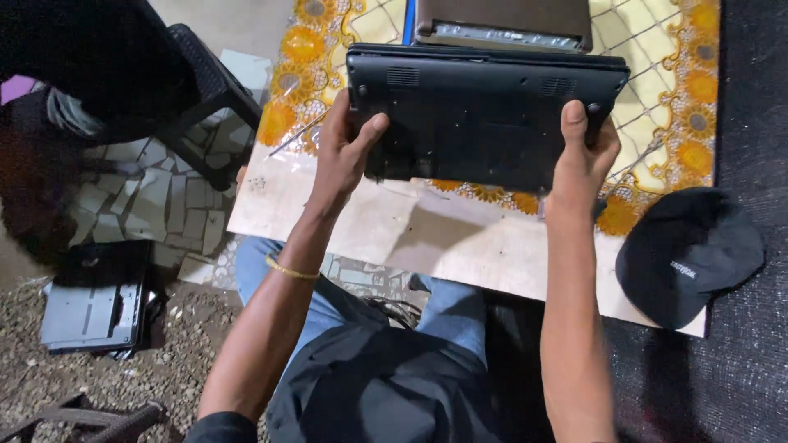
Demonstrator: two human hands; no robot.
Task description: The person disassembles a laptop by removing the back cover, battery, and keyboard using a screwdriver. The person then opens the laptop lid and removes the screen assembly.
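Observation:
A black laptop [480,115] is held bottom side up above the table, its vents and rubber feet showing. My left hand [349,148] grips its left edge, thumb on the underside. My right hand [581,156] grips its right edge, thumb pressed near a corner foot. A thin yellow bracelet sits on my left wrist. Under the laptop lies a table [427,234] with a yellow floral cloth and a bare pale front strip.
A second, brownish laptop [502,23] lies at the table's far edge. A black cap [688,254] rests on the table's right corner. A screwdriver [297,133] lies at left on the cloth. A black chair [197,90] and stacked laptops [94,308] are on the ground at left.

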